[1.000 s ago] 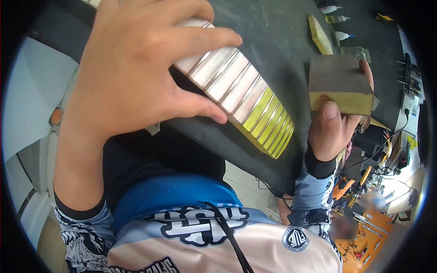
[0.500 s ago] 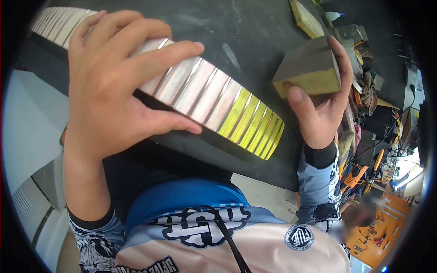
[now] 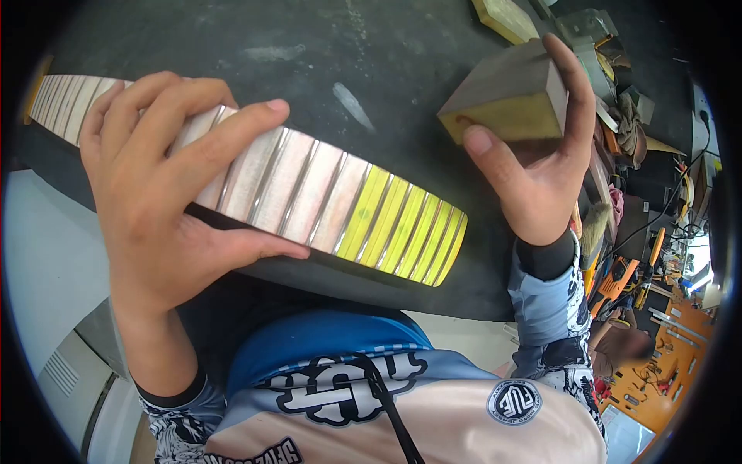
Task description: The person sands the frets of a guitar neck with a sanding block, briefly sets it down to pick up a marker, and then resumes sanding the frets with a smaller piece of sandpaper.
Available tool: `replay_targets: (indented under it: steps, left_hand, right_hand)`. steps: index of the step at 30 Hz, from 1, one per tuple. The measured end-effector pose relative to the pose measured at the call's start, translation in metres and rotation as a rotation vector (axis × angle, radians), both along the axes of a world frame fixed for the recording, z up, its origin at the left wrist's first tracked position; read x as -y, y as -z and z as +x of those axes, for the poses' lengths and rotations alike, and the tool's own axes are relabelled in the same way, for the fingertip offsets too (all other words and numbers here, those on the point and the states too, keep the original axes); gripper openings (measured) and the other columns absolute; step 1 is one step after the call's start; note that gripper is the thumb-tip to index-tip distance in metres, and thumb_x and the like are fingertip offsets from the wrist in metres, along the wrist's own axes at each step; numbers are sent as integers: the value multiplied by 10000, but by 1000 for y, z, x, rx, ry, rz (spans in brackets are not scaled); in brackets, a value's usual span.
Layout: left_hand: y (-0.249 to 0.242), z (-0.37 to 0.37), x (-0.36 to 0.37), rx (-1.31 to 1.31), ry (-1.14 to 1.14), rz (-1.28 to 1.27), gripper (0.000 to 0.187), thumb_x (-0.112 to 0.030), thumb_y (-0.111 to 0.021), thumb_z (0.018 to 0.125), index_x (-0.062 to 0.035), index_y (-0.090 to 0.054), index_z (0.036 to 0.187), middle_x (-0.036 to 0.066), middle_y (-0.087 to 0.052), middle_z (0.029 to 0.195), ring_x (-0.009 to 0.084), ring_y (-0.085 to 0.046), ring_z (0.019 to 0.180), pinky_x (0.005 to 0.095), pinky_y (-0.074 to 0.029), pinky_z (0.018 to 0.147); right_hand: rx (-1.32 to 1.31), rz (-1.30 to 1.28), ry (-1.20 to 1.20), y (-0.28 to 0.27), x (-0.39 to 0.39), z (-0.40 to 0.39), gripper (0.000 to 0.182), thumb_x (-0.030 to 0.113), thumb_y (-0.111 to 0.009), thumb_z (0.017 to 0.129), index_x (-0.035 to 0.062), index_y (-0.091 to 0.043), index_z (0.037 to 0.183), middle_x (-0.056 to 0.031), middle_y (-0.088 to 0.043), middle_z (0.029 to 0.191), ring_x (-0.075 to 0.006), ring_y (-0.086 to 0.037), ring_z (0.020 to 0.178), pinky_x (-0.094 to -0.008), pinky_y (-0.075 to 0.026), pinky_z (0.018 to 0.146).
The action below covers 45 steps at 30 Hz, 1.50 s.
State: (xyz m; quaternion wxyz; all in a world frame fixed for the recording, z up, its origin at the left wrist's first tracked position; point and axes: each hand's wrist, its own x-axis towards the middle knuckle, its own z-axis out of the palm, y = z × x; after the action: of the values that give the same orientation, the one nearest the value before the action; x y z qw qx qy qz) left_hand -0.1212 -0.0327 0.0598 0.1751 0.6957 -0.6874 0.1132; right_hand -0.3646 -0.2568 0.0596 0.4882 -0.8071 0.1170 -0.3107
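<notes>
A guitar neck (image 3: 325, 182) lies slantwise across the dark tabletop, fretboard up. Metal frets cross it; pale tape-like strips cover most of the spaces between them, and bright yellow ones cover those at the right end. My left hand (image 3: 154, 170) is closed around the neck's middle, thumb along the near edge and fingers over the top. To the right, my right hand (image 3: 549, 170) grips a sanding block (image 3: 502, 100) between thumb and fingers. Its upper face is grey and its near side yellowish. The block is apart from the neck.
The dark tabletop (image 3: 309, 46) carries pale smudges. Another yellowish block (image 3: 506, 19) lies at the top edge. Cluttered tools, a brush (image 3: 595, 224) and a rag (image 3: 634, 135) are on the right. An orange tool board (image 3: 657, 379) and a blurred person (image 3: 622, 340) appear lower right.
The neck and my left hand have shifted left in view, and the neck lies less steeply. My right hand and the sanding block appear slightly higher and further left. Both grips continue.
</notes>
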Motion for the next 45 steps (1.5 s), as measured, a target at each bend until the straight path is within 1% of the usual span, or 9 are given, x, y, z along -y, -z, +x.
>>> replay_targets:
  steps: [3,9,10,14,25,30,35,38,45]
  left_hand:
    - [-2,0,-1,5,-4,16,939,-743,-803,482,-151,-757,1209,74,-677,1105,309,-582,1154,484,-328,1075]
    - [2,2,-1,0,32,-24,922,-739,-806,494,-148,-755,1200,70,-678,1088,308,-586,1131,486,-335,1067]
    - [2,2,-2,-3,30,-19,919,-737,-806,496,-147,-756,1199,71,-676,1084,309,-587,1127,486,-336,1064]
    - [-1,-1,0,-6,7,-22,896,-721,-811,502,-151,-764,1192,74,-667,1075,310,-589,1114,483,-338,1056]
    - [5,-2,5,-15,-13,-88,880,-676,-828,453,-171,-773,1171,58,-660,1092,298,-593,1114,478,-322,1072]
    - [6,-3,4,-19,-12,-90,880,-691,-821,460,-169,-776,1167,59,-663,1096,303,-592,1117,477,-328,1065]
    - [5,-4,5,-12,-26,-63,911,-724,-805,456,-162,-775,1173,56,-667,1097,303,-592,1121,468,-332,1059]
    - [3,-2,4,5,-16,-62,925,-719,-810,446,-160,-772,1181,53,-670,1102,301,-589,1131,461,-329,1060]
    - [2,-6,8,-24,-3,-3,924,-694,-832,447,-154,-768,1195,49,-675,1112,291,-581,1155,469,-312,1073]
  right_hand:
    - [2,100,339,3,-23,14,935,84,-827,812,44,-295,1579,-149,-553,1335,-248,-595,1207,-395,-500,1033]
    - [37,-92,-17,-13,-24,6,1050,280,-890,764,5,-280,1573,-154,-540,1357,-262,-587,1221,-414,-485,1050]
    - [-59,-126,199,4,-22,-1,1137,393,-921,723,-14,-276,1566,-201,-513,1422,-286,-582,1245,-421,-479,1060]
    - [-134,-464,-111,-15,-38,1,1177,430,-951,687,-7,-293,1559,-313,-418,1521,-364,-571,1282,-460,-494,1059]
    - [-167,-638,-242,-22,-49,12,1119,478,-911,736,-41,-322,1532,-233,-467,1453,-286,-609,1187,-408,-522,969]
    - [-315,-407,19,-16,-41,7,886,334,-857,753,-20,-455,1459,-204,-550,1361,-293,-643,1107,-415,-542,941]
    - [-89,-490,-190,-4,-29,10,828,292,-829,774,-9,-472,1458,-183,-584,1333,-280,-629,1139,-382,-508,986]
    - [-129,-198,285,-17,-9,1,843,217,-799,824,25,-403,1542,-149,-569,1369,-248,-598,1211,-388,-477,1051]
    - [-651,-664,323,-65,27,-64,826,195,-817,819,125,-444,1553,-122,-462,1548,-292,-467,1427,-450,-400,1171]
